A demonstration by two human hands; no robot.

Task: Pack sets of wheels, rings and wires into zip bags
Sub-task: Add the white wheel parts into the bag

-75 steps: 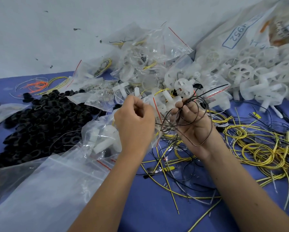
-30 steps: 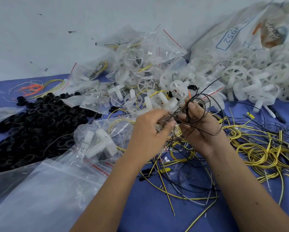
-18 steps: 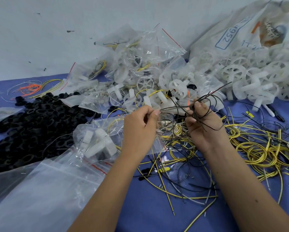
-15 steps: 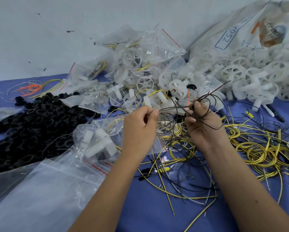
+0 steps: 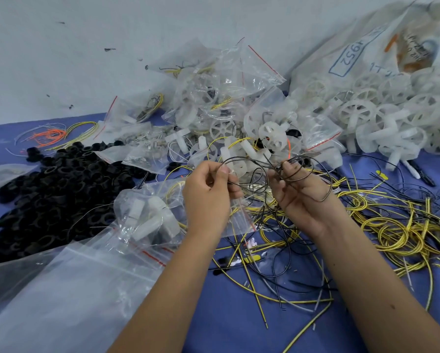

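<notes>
Both hands are raised above the blue table covering, close together and apart by a narrow gap. The left hand pinches a strand of thin black wire between thumb and forefinger, the remaining fingers curled. The right hand, palm toward the camera, holds a loose tangle of the same black wire, fingers curled round it, loops draped over the fingers and down toward the wrist. The strand runs across the gap between the two hands.

Just beside and below the left hand lies a clear zip bag holding white plastic parts. Further left sits a heap of black rubber rings. Beyond both hands is a pile of filled clear zip bags. Beyond the right hand lie loose white spoked plastic wheels. To the right of the right hand, coils of yellow wire are spread out.
</notes>
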